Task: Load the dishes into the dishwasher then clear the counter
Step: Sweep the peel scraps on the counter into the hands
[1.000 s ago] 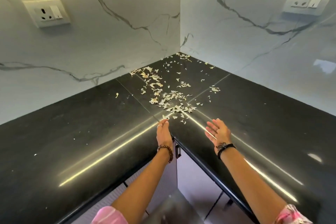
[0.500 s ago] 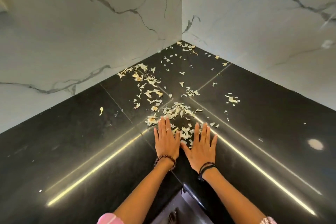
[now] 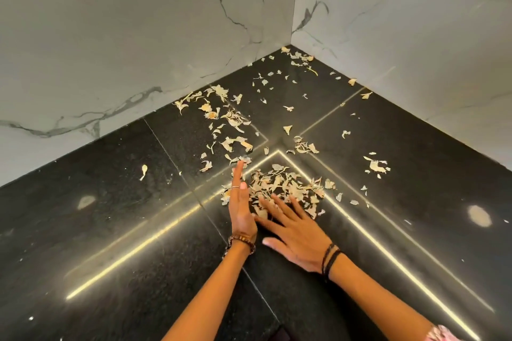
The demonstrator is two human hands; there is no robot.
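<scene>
A: Where is the mess on the counter (image 3: 415,202)?

B: Pale, papery peel scraps (image 3: 285,184) lie heaped near the middle of the black counter, where the two bright reflected strips meet in a point. Looser flakes trail from there back to the far inner corner and along the left wall edge. One stray flake (image 3: 143,171) sits alone toward the left.

A: And the hands?

B: The left hand (image 3: 241,209) stands on its edge, little-finger side down, fingers straight and pressed together, pointing away toward the corner. It sits just left of the heap, with a thin ring on one finger and a beaded bracelet (image 3: 241,241) at the wrist. The right hand (image 3: 293,232) lies flat, palm down, fingers spread and straight, the tips reaching into the near rim of the heap. Its thumb points left, toward the left wrist. Dark cord bands (image 3: 331,259) circle the right wrist.

A: Is either holding anything?

B: No, both only touch the surface and the scraps.

A: What about the materials?

B: The counter is dark, finely speckled polished stone with thin seams. The walls (image 3: 110,50) are glossy white marble-look panels with grey veins, meeting at the corner. The scraps look dry, thin and curled, cream to tan.
</scene>
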